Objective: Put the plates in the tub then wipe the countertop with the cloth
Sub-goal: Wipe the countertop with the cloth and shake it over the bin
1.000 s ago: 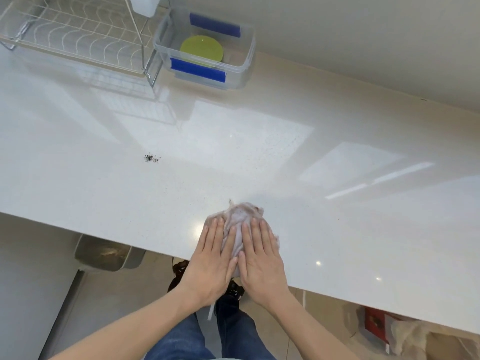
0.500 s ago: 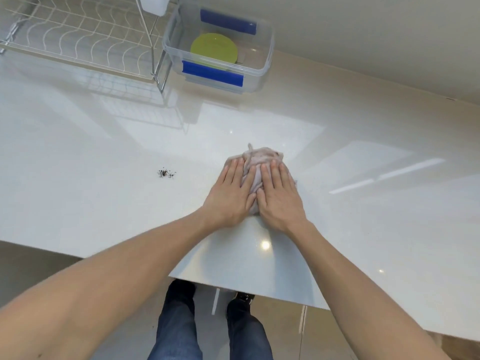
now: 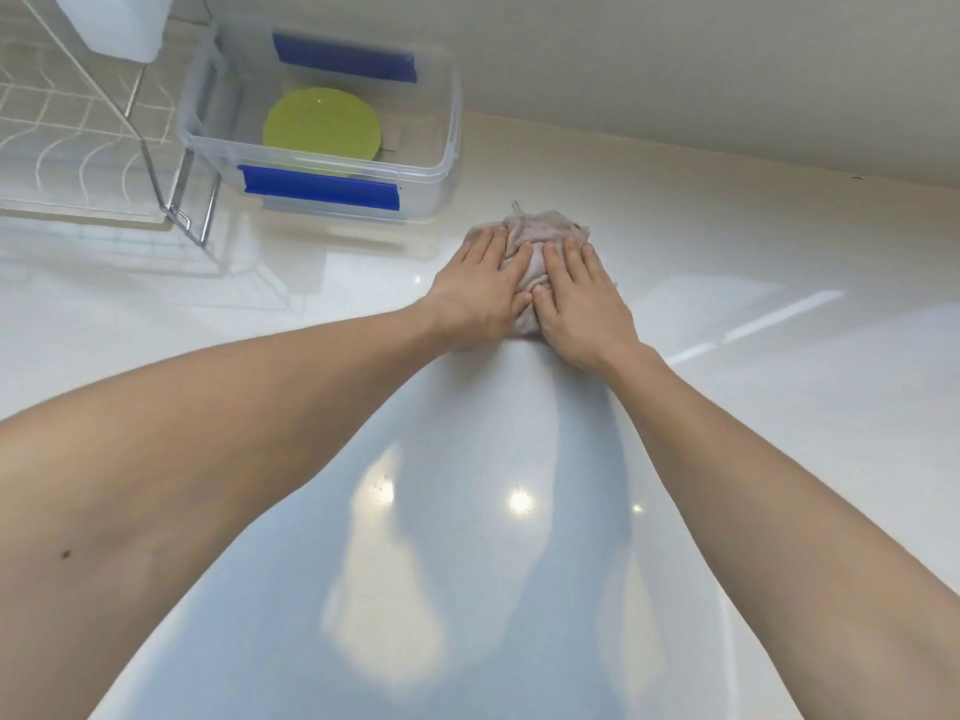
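Both hands lie flat on the cloth (image 3: 540, 236), palms down: left hand (image 3: 480, 291) and right hand (image 3: 582, 298) side by side, fingers together and straight, thumbs nearly touching. They press the bunched, pale cloth against the glossy countertop (image 3: 727, 407), far out toward the wall, just right of the tub (image 3: 447, 163). 1 green plate (image 3: 322, 124) lies flat in the clear tub; whether another sits under it is hard to tell. A wire rack (image 3: 78, 148) stands left of the tub.
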